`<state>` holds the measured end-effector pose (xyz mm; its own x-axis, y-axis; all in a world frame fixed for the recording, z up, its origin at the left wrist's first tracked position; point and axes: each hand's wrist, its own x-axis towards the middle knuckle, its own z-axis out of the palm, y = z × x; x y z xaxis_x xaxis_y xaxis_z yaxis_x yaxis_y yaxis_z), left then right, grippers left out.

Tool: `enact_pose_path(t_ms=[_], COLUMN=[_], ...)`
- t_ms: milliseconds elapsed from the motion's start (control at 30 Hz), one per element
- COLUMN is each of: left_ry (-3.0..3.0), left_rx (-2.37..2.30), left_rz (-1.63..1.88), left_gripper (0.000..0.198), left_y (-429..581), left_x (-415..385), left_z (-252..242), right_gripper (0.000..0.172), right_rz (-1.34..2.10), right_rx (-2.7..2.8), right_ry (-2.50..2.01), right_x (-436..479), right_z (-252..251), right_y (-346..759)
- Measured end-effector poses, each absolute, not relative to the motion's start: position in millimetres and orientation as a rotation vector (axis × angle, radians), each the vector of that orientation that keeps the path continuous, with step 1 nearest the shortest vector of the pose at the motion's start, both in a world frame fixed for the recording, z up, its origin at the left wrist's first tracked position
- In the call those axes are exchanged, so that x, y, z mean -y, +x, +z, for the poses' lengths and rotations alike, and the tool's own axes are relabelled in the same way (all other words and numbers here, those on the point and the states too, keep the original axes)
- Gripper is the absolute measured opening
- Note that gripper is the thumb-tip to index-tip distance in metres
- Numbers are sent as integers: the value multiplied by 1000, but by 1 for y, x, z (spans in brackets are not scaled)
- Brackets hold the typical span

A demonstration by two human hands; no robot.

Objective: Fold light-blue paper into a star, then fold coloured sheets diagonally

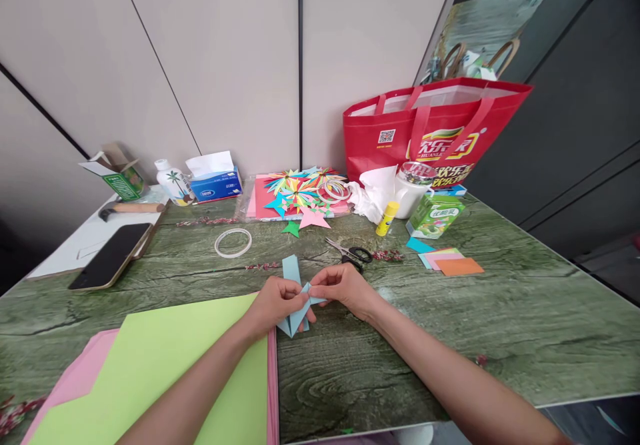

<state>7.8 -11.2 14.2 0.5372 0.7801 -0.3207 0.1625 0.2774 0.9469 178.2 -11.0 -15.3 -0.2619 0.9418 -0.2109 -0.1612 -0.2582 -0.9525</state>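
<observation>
Across a green wood-grain worktop, the left hand and right hand pinch folded blue paper between their fingertips, near a lime-green sheet.

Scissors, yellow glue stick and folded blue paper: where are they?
Scissors (345, 252), head view: where blades meet handles.
Yellow glue stick (387, 220), head view: middle of its body.
Folded blue paper (297, 318), head view: its lower flap.
</observation>
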Motion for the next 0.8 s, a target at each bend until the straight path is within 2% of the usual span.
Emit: enact_pose_path(t_ms=[633, 800], left_ry=[1155, 1178], left_rx=[-1000, -995], left_rz=[492, 487], left_gripper=[30, 27], left_y=[9, 11], left_x=[12, 13], left_z=[13, 11], right_gripper=[29, 27], right_rz=[1706, 1551], right_rx=[1171, 1259], right_ry=[-1071, -1075], right_x=[15, 16], right_z=[-12, -12], right_y=[174, 171])
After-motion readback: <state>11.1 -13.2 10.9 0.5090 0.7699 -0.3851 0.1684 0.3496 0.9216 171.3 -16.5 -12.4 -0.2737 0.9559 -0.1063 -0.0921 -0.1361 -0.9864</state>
